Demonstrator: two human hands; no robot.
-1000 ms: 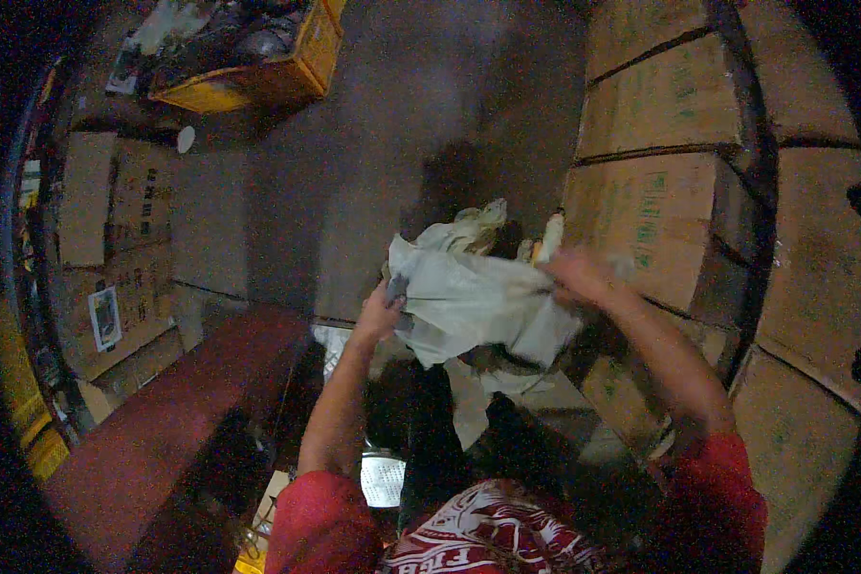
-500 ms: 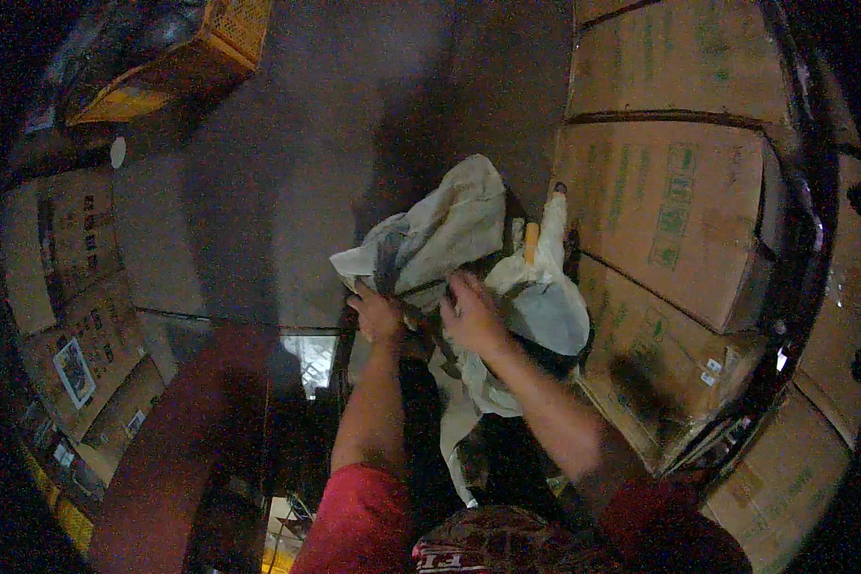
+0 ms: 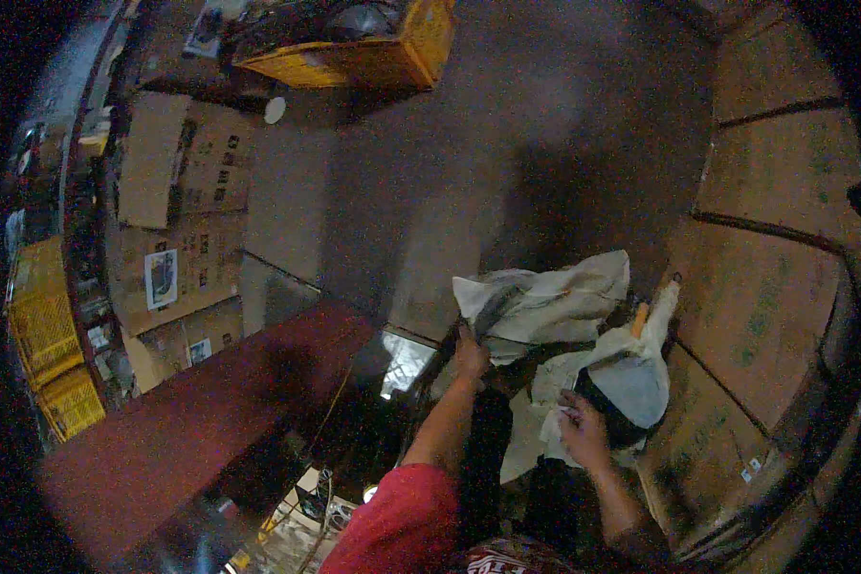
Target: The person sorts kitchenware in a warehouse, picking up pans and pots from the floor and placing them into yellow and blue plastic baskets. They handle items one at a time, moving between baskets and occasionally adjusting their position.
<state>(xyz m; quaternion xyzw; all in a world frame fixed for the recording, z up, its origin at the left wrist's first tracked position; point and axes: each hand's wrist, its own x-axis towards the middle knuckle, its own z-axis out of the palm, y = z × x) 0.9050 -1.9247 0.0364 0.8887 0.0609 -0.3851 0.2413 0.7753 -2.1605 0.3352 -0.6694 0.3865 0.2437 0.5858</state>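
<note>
A crumpled off-white cloth (image 3: 555, 304), perhaps sacking, spreads in front of me. My left hand (image 3: 472, 354) is at its near left corner, fingers closed on the edge and partly hidden in the dim light. Lower and to the right, my right hand (image 3: 585, 430) is closed with bent fingers around something small and pale that I cannot make out. Just beyond it lies a pale wrapped bundle (image 3: 631, 383) with a rounded light-grey face and a dark side. From this bundle a narrow wrapped end points away, beside a short orange piece (image 3: 640, 320).
Cardboard boxes (image 3: 770, 297) are stacked along the right. More boxes (image 3: 196, 258) stand at the left, behind a dark red surface (image 3: 210, 411). A yellow crate (image 3: 421, 48) with dark contents sits at the far side, and yellow baskets (image 3: 48, 311) at far left.
The view has swung left, so everything sits farther right. My right hand has drawn away from the cloth, back beside the pale bundle. My left hand stays at the cloth's corner.
</note>
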